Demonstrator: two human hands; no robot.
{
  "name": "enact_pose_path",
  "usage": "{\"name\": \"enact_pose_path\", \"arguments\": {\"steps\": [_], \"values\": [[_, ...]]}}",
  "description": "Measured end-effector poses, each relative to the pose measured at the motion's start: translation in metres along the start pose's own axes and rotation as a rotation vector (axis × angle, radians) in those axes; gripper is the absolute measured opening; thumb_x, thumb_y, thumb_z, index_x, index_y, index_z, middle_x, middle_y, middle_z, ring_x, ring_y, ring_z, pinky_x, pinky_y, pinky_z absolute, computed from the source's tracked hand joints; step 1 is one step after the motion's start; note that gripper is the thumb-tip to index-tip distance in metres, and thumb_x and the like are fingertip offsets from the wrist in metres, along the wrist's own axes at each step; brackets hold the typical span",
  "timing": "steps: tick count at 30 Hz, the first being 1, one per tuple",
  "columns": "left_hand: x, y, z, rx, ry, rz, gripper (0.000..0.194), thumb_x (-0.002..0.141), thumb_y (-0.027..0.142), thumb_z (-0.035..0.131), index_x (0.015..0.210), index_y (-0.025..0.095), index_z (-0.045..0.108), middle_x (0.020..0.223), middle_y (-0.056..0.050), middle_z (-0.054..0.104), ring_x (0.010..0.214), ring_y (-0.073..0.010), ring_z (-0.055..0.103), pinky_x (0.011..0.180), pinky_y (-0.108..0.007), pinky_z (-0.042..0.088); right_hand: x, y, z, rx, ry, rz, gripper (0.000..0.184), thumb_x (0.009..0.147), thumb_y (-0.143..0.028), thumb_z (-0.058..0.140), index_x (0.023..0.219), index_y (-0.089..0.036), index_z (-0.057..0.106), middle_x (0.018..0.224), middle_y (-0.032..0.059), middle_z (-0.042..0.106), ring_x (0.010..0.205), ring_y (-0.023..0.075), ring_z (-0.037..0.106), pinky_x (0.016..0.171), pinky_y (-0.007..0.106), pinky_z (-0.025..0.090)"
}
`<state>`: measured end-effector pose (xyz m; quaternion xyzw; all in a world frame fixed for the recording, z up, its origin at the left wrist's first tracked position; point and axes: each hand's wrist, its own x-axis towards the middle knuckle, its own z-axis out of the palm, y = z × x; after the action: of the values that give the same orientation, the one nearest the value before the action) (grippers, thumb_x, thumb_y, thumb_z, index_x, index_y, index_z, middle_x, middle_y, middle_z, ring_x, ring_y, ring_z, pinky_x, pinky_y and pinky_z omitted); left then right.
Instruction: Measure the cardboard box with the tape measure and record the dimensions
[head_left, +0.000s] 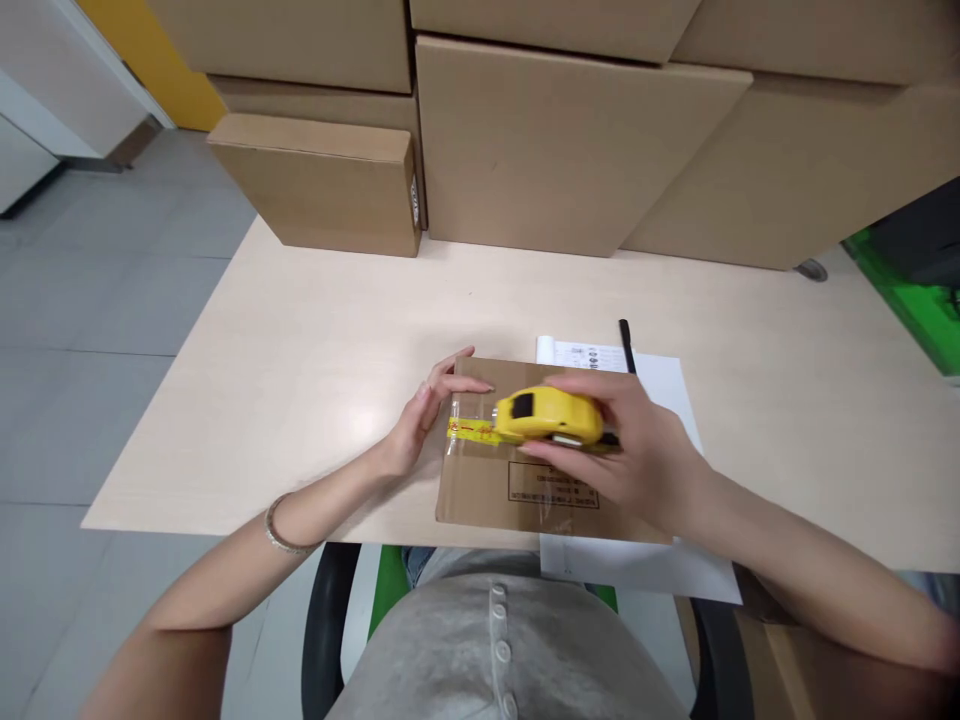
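A small flat cardboard box (517, 490) lies on the table's near edge, partly over a white sheet of paper (660, 390). My right hand (637, 440) grips a yellow tape measure (551, 415) above the box, with a short length of yellow blade (469, 430) pulled out to the left. My left hand (427, 415) rests at the box's left edge, fingers stretched along the blade's end and touching it.
A light wooden table (300, 330) carries large stacked cardboard boxes (570, 140) along its far side and a smaller one (322, 180) at the back left. A black pen (626, 345) lies on the paper. A green crate (915, 290) is at the right.
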<state>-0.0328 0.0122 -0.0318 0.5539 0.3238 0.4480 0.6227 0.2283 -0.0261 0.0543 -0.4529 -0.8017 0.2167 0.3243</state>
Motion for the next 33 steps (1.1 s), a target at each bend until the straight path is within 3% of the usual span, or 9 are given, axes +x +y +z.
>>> {"name": "enact_pose_path", "arguments": {"steps": [3,6,8,11,16,20,25,33], "values": [[-0.001,-0.001,-0.001,-0.102,-0.007,-0.082,0.068,0.098,0.077,0.033,0.127,0.031,0.073,0.163,-0.003,0.049,0.157,-0.0375,0.034,0.132,-0.058,0.021,0.032,-0.021,0.019,0.041,-0.110,-0.124,0.044,0.097,-0.038,0.072,0.137,-0.034,0.055,0.130,0.0038,0.075,0.111,0.0278,0.077,0.089,0.043,0.066],[-0.002,-0.002,-0.006,-0.162,-0.023,-0.127,0.071,0.097,0.077,0.038,0.149,0.032,0.057,0.166,-0.008,0.044,0.148,-0.0388,0.046,0.125,-0.061,0.034,0.052,-0.031,0.032,0.052,-0.281,-0.186,0.045,0.102,-0.031,0.065,0.145,-0.035,0.054,0.135,0.0029,0.073,0.121,0.0264,0.073,0.102,0.046,0.062],[-0.002,-0.001,-0.010,-0.085,-0.063,-0.094,0.067,0.097,0.074,0.046,0.149,0.033,0.057,0.168,-0.008,0.040,0.152,-0.0378,0.041,0.127,-0.058,0.032,0.054,-0.031,0.035,0.046,-0.318,-0.180,0.050,0.102,-0.029,0.064,0.149,-0.038,0.053,0.137,0.0018,0.073,0.124,0.0266,0.072,0.104,0.047,0.061],[-0.001,0.003,-0.017,0.070,-0.142,-0.017,0.055,0.094,0.067,0.060,0.135,0.032,0.068,0.169,-0.006,0.038,0.160,-0.0371,0.026,0.133,-0.056,0.021,0.045,-0.023,0.031,0.050,-0.280,-0.154,0.053,0.101,-0.033,0.065,0.152,-0.039,0.053,0.137,0.0011,0.074,0.121,0.0271,0.073,0.099,0.046,0.064],[0.002,0.005,-0.021,0.170,-0.190,0.055,0.041,0.091,0.055,0.067,0.128,0.037,0.072,0.156,-0.007,0.049,0.162,-0.0387,0.020,0.133,-0.064,0.013,0.015,-0.006,0.002,0.004,-0.180,-0.111,0.054,0.098,-0.032,0.071,0.149,-0.040,0.056,0.129,0.0012,0.077,0.104,0.0248,0.078,0.088,0.040,0.067],[0.002,-0.001,-0.022,0.145,-0.170,0.013,0.039,0.091,0.057,0.065,0.124,0.039,0.074,0.159,-0.006,0.045,0.161,-0.0402,0.019,0.133,-0.065,0.009,-0.018,0.019,-0.048,-0.066,-0.157,-0.007,0.056,0.093,-0.034,0.077,0.145,-0.048,0.060,0.128,-0.0020,0.078,0.100,0.0277,0.079,0.086,0.045,0.068],[0.004,-0.007,-0.025,0.120,-0.137,-0.025,0.039,0.087,0.058,0.069,0.120,0.038,0.076,0.158,-0.006,0.047,0.158,-0.0429,0.022,0.132,-0.068,0.008,-0.060,0.059,-0.099,-0.138,-0.082,0.201,0.043,0.089,-0.043,0.080,0.130,-0.045,0.070,0.118,-0.0018,0.080,0.098,0.0297,0.079,0.089,0.047,0.068],[0.007,-0.006,-0.023,0.119,-0.101,-0.013,0.037,0.082,0.061,0.074,0.112,0.039,0.078,0.142,-0.009,0.058,0.154,-0.0437,0.029,0.129,-0.069,0.018,-0.073,0.069,-0.091,-0.105,-0.064,0.278,0.035,0.090,-0.042,0.079,0.124,-0.043,0.071,0.119,-0.0005,0.080,0.100,0.0301,0.078,0.088,0.046,0.066]]}}
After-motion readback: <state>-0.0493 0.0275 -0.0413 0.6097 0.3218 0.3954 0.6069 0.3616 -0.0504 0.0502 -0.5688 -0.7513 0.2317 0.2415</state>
